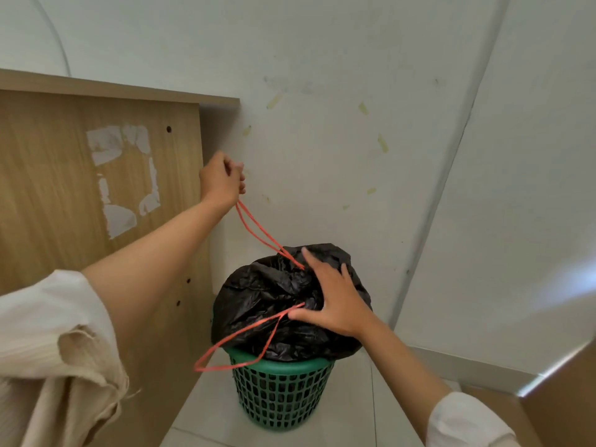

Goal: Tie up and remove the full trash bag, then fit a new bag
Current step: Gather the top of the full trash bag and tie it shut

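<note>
White wall (322,91), black bag (264,285), drawstring (258,233)

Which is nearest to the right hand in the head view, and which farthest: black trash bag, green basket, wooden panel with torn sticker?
1. Black trash bag: directly under the right hand, which presses on its top.
2. Green basket: just below the bag, holding it.
3. Wooden panel: off to the left, beyond the left hand, which pulls the red drawstring.

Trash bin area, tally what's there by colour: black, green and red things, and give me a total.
Black: 1, the trash bag
Green: 1, the mesh bin
Red: 2, the drawstring loop pulled by the left hand, and the loose drawstring loop
Total: 4
</note>
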### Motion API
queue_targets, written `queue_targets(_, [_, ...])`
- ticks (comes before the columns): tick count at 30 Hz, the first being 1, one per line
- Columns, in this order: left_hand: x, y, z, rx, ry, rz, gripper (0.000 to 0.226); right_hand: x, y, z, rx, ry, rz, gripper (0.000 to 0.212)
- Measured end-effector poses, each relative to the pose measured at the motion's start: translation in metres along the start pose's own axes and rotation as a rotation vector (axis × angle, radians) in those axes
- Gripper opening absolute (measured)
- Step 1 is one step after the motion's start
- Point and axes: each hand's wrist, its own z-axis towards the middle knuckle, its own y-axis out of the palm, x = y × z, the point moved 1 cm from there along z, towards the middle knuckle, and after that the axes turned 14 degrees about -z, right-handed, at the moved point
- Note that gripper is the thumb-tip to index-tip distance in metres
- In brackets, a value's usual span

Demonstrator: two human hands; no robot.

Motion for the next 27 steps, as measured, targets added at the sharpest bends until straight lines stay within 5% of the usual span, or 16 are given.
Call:
queue_targets(3, [-0.010,-0.006,-0.001,-0.009,-0.005,0.066,0.010,0.006,0.007,0.000,-0.061,-0.017,-0.017,0.088])
queue_targets(6, [-0.018,-0.008,-0.011,-0.179,0.113,0.336,0.010,0.001,-0.006,0.016,0.120,0.058,0.148,0.045])
queue_targets(9, [-0.020,-0.004,-0.022,-0.397,0.251,0.672,0.023,-0.011,-0.036,0.045,0.291,0.168,0.335,0.026])
queue_targets(14, [0.006,0.010,-0.048,-0.641,0.127,0.341,0.044,-0.025,-0.085,0.096,0.360,0.363,0.577,0.017])
queue_targets(20, [-0.018,0.024,-0.066,-0.774,0.124,0.238,0.124,-0.036,-0.103,0.128,0.272,0.516,0.865,0.021])
queue_targets(24, [-0.032,0.033,-0.054,-0.502,0.088,0.136,0.061,-0.049,-0.117,0.122,0.120,0.368,1.022,0.024])
queue_targets(27, [-0.036,0.039,-0.045,-0.384,0.038,0.068,0.036,-0.034,-0.108,0.106,0.228,0.343,0.720,0.048])
